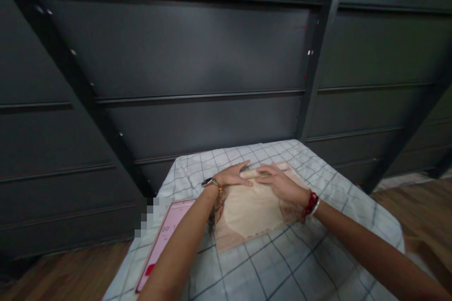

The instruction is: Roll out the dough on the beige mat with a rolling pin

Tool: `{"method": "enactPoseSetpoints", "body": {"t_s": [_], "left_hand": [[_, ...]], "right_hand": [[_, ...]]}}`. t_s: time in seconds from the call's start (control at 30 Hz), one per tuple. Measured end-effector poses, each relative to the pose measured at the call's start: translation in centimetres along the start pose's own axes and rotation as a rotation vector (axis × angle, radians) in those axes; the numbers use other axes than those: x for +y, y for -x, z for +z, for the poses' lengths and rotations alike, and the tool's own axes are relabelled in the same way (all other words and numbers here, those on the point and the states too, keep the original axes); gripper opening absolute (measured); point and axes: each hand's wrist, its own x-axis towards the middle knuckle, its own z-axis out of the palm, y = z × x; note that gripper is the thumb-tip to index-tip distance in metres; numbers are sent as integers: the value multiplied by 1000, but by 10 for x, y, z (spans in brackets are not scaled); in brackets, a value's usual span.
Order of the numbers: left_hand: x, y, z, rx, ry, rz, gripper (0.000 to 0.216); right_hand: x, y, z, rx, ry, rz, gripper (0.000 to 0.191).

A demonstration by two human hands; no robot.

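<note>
A cream cloth [252,211] with a scalloped near edge lies on a sheer pinkish sheet [226,241]. Its far end is turned over into a roll [249,173]. On the left end of this roll is my left hand [231,175], its thumb on the near side and its fingers reaching over the far side. My right hand [278,182] grips the roll from the right, fingers bent over it. The two hands nearly meet, and they hide parts of the roll. Bracelets circle both wrists, and a dark-faced watch [207,182] sits on the left one.
A phone [165,240] with a pink timer screen lies to the left, partly behind my left forearm. A white checked cloth [261,273] covers the table. Dark metal panels [197,51] rise behind the table, and wooden floor [420,207] shows at the right.
</note>
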Motion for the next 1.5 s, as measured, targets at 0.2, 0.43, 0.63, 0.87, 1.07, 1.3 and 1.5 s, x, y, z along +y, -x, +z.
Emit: {"method": "enactPoseSetpoints", "body": {"t_s": [0.2, 0.43, 0.63, 0.87, 1.07, 1.3, 1.5], "left_hand": [[-9, -4, 2, -92, 105, -5, 108], [-8, -5, 5, -59, 29, -20, 104], [-10, -6, 7, -42, 19, -11, 101], [-14, -11, 14, 75, -45, -90, 68], [-24, -24, 19, 86, -130, -134, 61], [-28, -28, 20, 84, -189, -156, 59], [-23, -24, 17, 93, -203, -154, 54]], "right_hand": [[-12, 2, -1, -177, 106, 25, 56], [-11, 0, 0, -159, 147, 91, 55], [-13, -6, 0, -211, 116, 72, 37], [-6, -7, 2, -71, 203, 92, 50], [-1, -12, 7, -192, 208, 85, 47], [4, -7, 1, -186, 199, 155, 56], [7, -11, -3, -153, 207, 134, 54]]}}
